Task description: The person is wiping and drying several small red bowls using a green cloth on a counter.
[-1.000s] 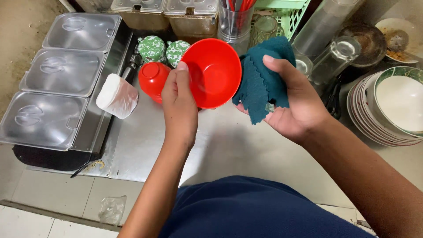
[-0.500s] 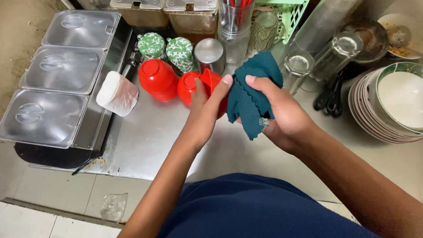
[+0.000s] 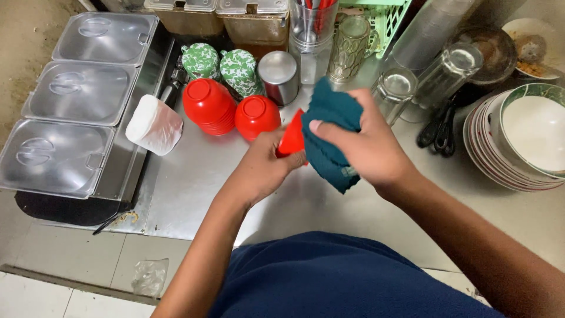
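left hand (image 3: pixel 265 168) fingers clamped on red bowl (image 3: pixel 292 138), right hand (image 3: pixel 368 147) fingers gripping teal cloth (image 3: pixel 326 132) against it

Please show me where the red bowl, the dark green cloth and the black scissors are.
red bowl (image 3: pixel 291 138), head view, on its visible red side by the left hand.
dark green cloth (image 3: pixel 329 141), head view, on its middle fold.
black scissors (image 3: pixel 436 131), head view, on the handles.

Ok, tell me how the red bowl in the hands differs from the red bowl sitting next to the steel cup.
The held red plastic bowl is tipped on edge, gripped by the left hand and mostly covered by the teal cloth in the right hand. The resting red plastic bowl stands upside down on the steel counter, untouched and in full view. Both share the same bright red colour.
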